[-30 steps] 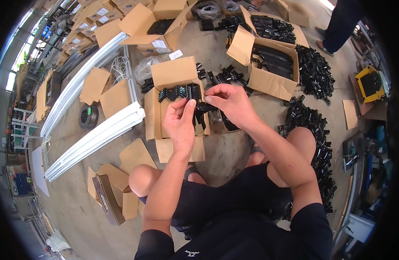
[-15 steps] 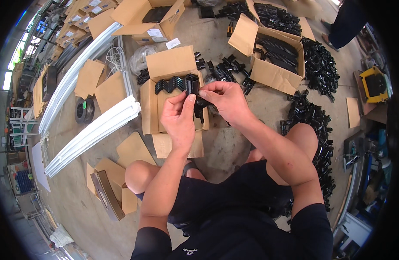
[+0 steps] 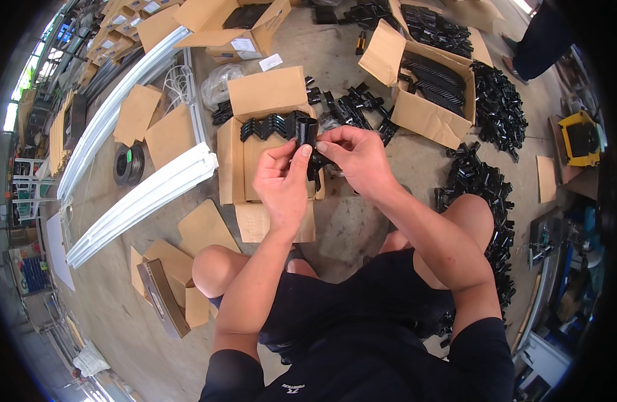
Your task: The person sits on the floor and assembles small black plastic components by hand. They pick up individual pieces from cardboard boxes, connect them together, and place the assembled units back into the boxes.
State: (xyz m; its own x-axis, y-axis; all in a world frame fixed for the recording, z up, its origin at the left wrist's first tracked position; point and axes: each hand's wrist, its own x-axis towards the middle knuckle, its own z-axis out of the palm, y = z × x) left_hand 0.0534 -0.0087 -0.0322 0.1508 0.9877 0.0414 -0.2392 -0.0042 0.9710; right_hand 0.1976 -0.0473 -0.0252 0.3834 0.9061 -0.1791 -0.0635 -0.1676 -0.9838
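Observation:
A glossy black pipe fitting (image 3: 307,132), with a tube-shaped body and a branch below, is held up over the right part of an open cardboard box (image 3: 268,94). My left hand (image 3: 283,184) grips the tube between thumb and fingers. From the other side, my right hand (image 3: 362,161) pinches at the fitting's side, thumb and fingertips together; the exact spot is partly hidden. Inside the box, a zigzag row of black fittings (image 3: 265,126) lines the far wall. Bare cardboard shows in its nearer part.
Loose black fittings (image 3: 352,107) lie beyond my hands, and a long pile (image 3: 479,177) runs along my right. A second carton (image 3: 429,117) holds stacked black parts. White rails (image 3: 147,204) and flattened cardboard (image 3: 208,228) lie left. A person (image 3: 539,40) stands far right.
Both hands and the fitting have shifted slightly right and down relative to the box. The fitting is still held between them, with the grip little changed.

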